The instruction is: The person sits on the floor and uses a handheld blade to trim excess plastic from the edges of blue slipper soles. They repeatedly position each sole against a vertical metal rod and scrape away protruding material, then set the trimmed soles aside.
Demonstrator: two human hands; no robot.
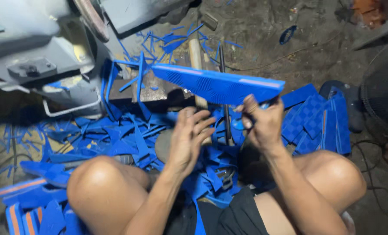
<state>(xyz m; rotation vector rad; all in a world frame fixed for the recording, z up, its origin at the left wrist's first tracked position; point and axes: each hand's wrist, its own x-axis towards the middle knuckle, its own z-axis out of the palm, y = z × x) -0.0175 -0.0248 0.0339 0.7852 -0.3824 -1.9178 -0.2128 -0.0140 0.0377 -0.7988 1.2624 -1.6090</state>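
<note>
We sit low over a dark, dirty floor (pixel 263 26) strewn with blue rubber scraps (pixel 115 139), thin strips and offcuts piled between our bare knees and spreading far toward a grey machine (pixel 37 52) at the far left. A wooden handle (pixel 195 56) lies on the floor beyond our hands, pointing away, with a thin dark metal rod (pixel 223 87) just beside it on its right. To the right, a stack of cut blue textured sheets (pixel 311 122) leans on the floor, and further right a dark fan grille (pixel 383 100) stands at the edge of the view. At the near left lie blue pieces with orange stripes (pixel 15 204). Our right hand (pixel 261 124) is closed in a tight grip on the lower right edge of a long blue rubber sheet (pixel 215 85), which is lifted off the floor and stretches up and left from the fist, its ribbed face toward us and a pale orange line along its top edge. Our left hand (pixel 189 137) hangs open, fingers spread, holding nothing, just below the sheet's middle and near the right hand but apart from it.
</note>
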